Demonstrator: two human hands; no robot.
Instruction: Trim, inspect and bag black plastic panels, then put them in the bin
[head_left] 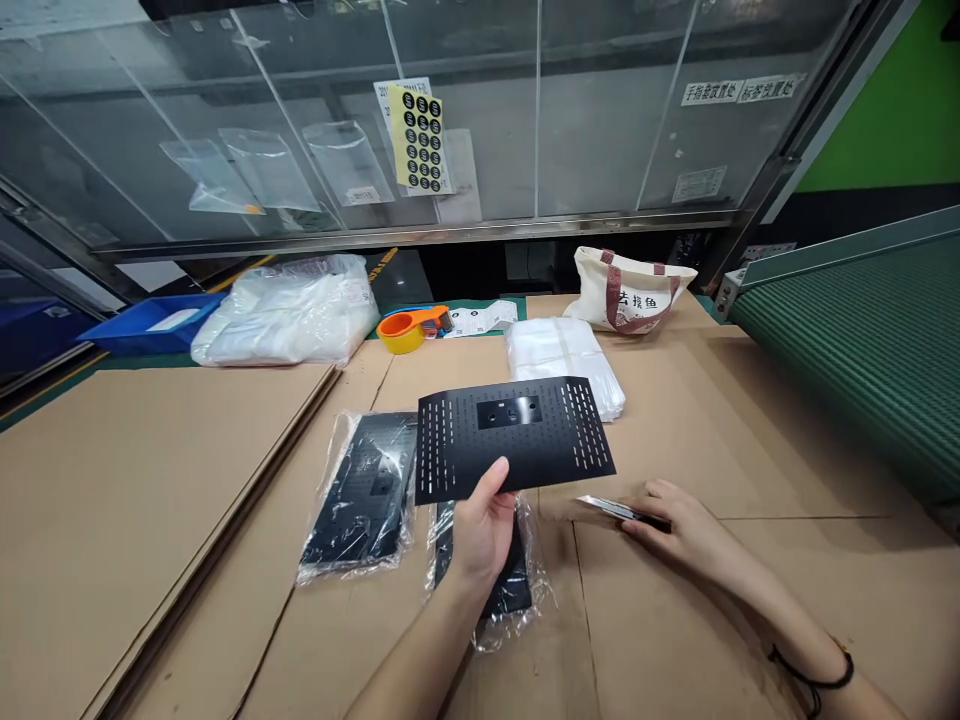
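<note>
Black slotted panel [517,455]: raised above the worktop, approx. mid-view, tilted slightly. Elongated slots run along the L & R ends; rect. glossy inset [510,411] sits nr the far edge.

L hand [484,530]: grips panel at centre of near edge. Thumb lies flat on the upper face, tip pointing toward the inset but short of it; other fingers tuck under the panel, mostly hidden. Grip closed to panel thickness.

R hand [679,525]: well apart from panel, to its R. Thumb & fingers pinched on a slim silver-and-black tool [611,507], silver end pointing L; exact type can't be told (motion blur). Black bracelet [816,680] on R wrist.

Below L hand: bagged black panel [516,590], partly covered by hand & forearm; contact can't be told. Second bagged panel [360,490] lies flat just L, in clear film.

Beyond panel: banded stack of clear bags [559,350], partly behind panel's far edge; tape dispenser [409,328] w/ yellow roll; canvas tote [630,290] at R rear.

Outer area: cardboard sheets [150,500] stacked at L; blue tray [154,322] at L rear; green ribbed belt [862,340] at R; yellow sticker sheet [417,135] on rear screen [592,150].
</note>
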